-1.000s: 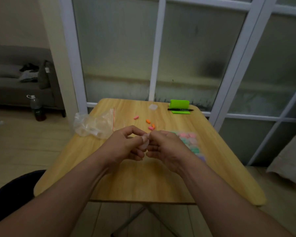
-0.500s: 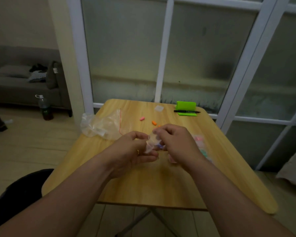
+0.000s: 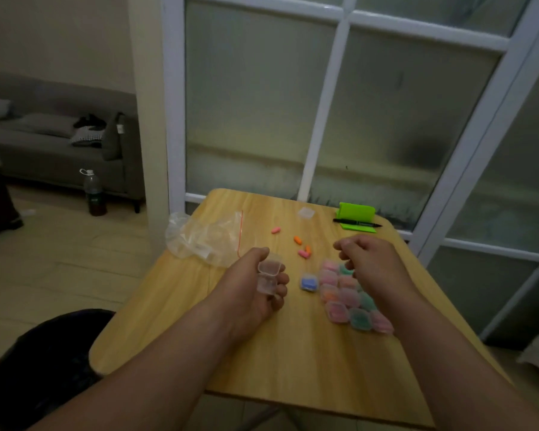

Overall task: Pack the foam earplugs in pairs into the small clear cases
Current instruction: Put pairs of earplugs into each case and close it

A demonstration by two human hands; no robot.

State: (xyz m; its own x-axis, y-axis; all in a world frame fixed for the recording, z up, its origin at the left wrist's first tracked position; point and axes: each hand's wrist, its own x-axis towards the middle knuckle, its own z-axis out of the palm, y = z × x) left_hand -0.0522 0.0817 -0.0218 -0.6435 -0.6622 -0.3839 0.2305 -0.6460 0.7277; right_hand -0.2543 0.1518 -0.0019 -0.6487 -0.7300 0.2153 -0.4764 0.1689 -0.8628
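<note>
Floor, far left: one dark bottle point(image 3: 92, 194) with a white cap; its label cannot be read.

Wooden table point(image 3: 293, 353): rounded corners, with its far edge close to the glazed partition. Bare wood shows between the forearms toward the near edge.

1. One clear zip bag point(image 3: 206, 237), with a red seal strip, lies crumpled at the left edge and partly overhangs it. It carries a small white label, which is illegible.
2. Left hand point(image 3: 249, 287): its fingers are curled round one open clear case point(image 3: 269, 276), held just above the table with the lid hinged back. No earplug can be made out inside.
3. Loose earplugs point(image 3: 302, 251): four counted, two pink and two orange, lying beyond the hands in mid-table and well clear of every edge.
4. One shut empty case point(image 3: 306, 213) sits near the far edge.
5. One blue-filled case point(image 3: 309, 283) stands alone, just left of the block.
6. Filled cases point(image 3: 339, 312) are packed touching in a block of pink and green. At least ten show (the right hand and forearm cover part, so the count is incomplete).
7. Right hand point(image 3: 374, 262) hovers over the block's far end. Its fingers are loosely curled and nothing is seen in them.
8. At the far right corner there is one green holder point(image 3: 357, 211) and one black marker point(image 3: 357, 223). The marker's print is too small to read.
</note>
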